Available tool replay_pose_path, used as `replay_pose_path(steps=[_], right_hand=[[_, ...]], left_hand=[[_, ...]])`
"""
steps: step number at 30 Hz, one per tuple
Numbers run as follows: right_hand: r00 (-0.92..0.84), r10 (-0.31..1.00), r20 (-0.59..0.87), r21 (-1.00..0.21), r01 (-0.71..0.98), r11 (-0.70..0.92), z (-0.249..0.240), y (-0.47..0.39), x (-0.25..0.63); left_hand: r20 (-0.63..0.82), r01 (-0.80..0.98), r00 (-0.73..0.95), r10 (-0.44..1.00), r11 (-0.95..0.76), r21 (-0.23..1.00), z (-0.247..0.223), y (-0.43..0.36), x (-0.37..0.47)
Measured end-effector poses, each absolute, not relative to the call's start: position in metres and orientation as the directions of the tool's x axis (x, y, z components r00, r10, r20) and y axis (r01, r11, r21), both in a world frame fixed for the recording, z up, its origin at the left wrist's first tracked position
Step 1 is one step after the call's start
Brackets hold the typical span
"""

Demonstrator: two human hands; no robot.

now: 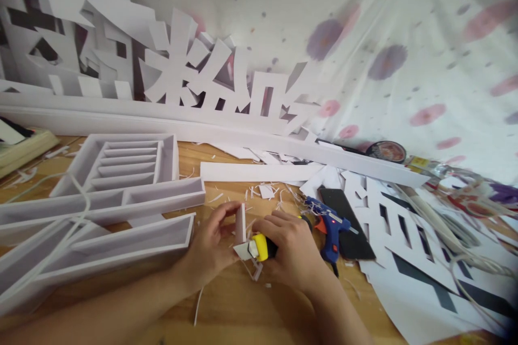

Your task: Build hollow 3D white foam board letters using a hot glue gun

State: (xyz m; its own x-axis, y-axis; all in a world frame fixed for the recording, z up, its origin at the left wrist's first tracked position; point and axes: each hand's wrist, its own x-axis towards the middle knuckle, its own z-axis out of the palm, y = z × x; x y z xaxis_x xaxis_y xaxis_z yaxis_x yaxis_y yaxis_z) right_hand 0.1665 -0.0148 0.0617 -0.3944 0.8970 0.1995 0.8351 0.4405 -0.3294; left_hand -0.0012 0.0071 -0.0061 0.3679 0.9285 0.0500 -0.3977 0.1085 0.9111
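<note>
My left hand is closed around a small white foam board strip, held upright between thumb and fingers. In my right hand is a yellow and black utility knife, its blade pointing left at the lower end of the strip. Thin white shavings lie beneath the blade. Left of my hands stands a large hollow white foam board character with raised walls. Just beyond my right hand lies a blue hot glue gun with an orange trigger.
A black phone lies under the glue gun. Cut-out white sheets and a cable cover the right side. A long white strip lies behind my hands; upright white characters line the back near a flowered curtain.
</note>
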Motion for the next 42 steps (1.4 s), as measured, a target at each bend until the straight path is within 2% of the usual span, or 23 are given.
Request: replay_pose_path(steps=[10, 20, 28, 35, 42], right_hand=[[-0.394, 0.899, 0.194, -0.328, 0.837, 0.437, 0.057, -0.013, 0.165], [-0.342, 0.922, 0.183, -0.275, 0.882, 0.382, 0.056, -0.013, 0.166], [-0.359, 0.910, 0.209, -0.263, 0.876, 0.406, 0.053, -0.012, 0.167], [-0.297, 0.919, 0.259, -0.253, 0.898, 0.361, 0.051, -0.004, 0.182], [-0.364, 0.909, 0.205, -0.346, 0.841, 0.415, 0.054, -0.010, 0.171]], left_hand=[[0.049, -0.409, 0.371, 0.927, 0.115, 0.905, -0.007, 0.007, 0.000], [0.111, -0.384, 0.299, 0.948, 0.013, 0.923, -0.007, 0.007, -0.001], [0.154, -0.387, 0.255, 0.955, -0.045, 0.921, -0.012, 0.008, 0.001], [0.147, -0.264, 0.332, 0.932, -0.058, 0.963, -0.006, 0.002, 0.000], [0.131, -0.271, 0.300, 0.945, -0.047, 0.962, 0.001, 0.006, -0.003]])
